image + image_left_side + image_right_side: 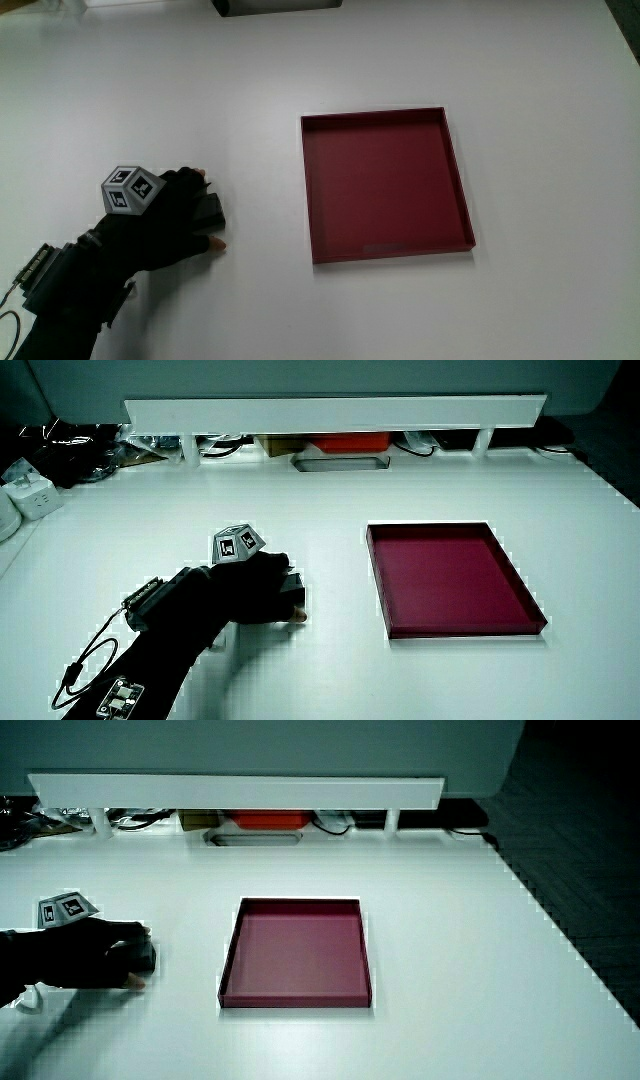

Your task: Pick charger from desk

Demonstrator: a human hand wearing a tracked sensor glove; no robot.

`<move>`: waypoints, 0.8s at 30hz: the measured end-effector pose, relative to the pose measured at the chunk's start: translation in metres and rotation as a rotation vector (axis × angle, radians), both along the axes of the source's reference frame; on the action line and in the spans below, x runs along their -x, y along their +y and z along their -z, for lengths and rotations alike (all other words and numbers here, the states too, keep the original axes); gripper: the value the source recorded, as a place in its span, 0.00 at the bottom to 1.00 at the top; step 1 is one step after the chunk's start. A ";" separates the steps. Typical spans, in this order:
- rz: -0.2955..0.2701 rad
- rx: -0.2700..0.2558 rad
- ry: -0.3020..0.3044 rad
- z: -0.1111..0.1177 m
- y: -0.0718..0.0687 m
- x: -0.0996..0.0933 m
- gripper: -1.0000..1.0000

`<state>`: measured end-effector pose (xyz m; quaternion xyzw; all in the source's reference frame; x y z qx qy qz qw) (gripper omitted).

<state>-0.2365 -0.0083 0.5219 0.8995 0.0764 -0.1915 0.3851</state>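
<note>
The forearm (130,650) is lying nearest the person, stretching across the white table (300,60) with a small device and a thin cable strapped along the sleeve. At its end the hand (175,228) in the black glove is resting low on the tabletop, the patterned cube (130,189) sitting on its back.

A shallow dark red tray (456,170) is lying flat on the table, well apart from the hand. It is square, with low upright walls, and its floor is showing bare in the main view and in both side views (520,600) (228,970).

The fingers (192,180) are curling down over a small black block, the charger (211,209), with the thumb tip (217,244) pressing at its side nearer the person. The hand is closing on the charger, which is sitting between fingers and thumb and partly hidden by the glove. The charger is appearing to rest on the table surface; whether it is lifting clear cannot be told. In both side views the same dark block (292,586) (146,958) is poking out from under the fingertips, toward the tray.

A low white partition (330,412) is running along the table's edge farthest from the person.
</note>
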 end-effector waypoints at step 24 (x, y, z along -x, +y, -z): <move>-0.040 -0.145 0.052 0.011 0.006 -0.005 1.00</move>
